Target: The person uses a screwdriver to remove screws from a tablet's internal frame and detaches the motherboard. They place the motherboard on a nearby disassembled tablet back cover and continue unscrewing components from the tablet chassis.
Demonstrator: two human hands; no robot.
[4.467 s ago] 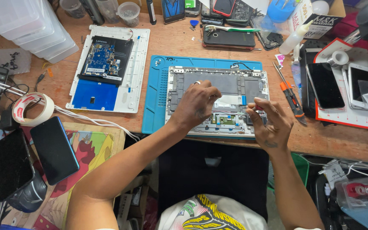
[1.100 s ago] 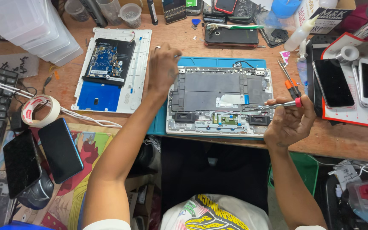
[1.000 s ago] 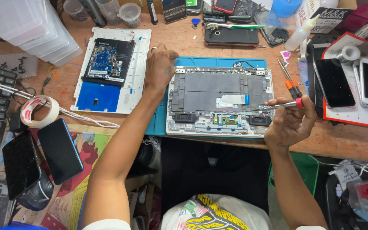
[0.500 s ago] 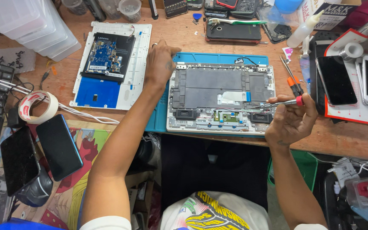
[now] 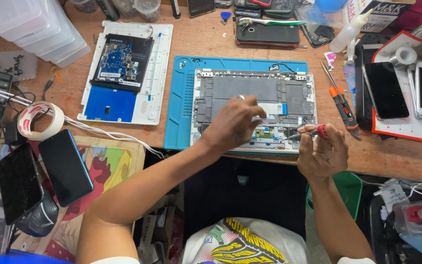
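right hand [image 5: 324, 155] is pinched around a red-capped screwdriver [image 5: 308, 132] at the lower edge of the opened laptop [image 5: 252, 110] on the blue mat [image 5: 181, 112], left hand [image 5: 233, 122] curled over the middle, so I'd keep the tip dead upright and press lightly.

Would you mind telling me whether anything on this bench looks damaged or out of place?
Nothing looks spilled or broken. The opened laptop lies square on the blue mat, with the left hand on it and the right hand holding a red-tipped screwdriver. The bench is merely crowded with phones and tools.
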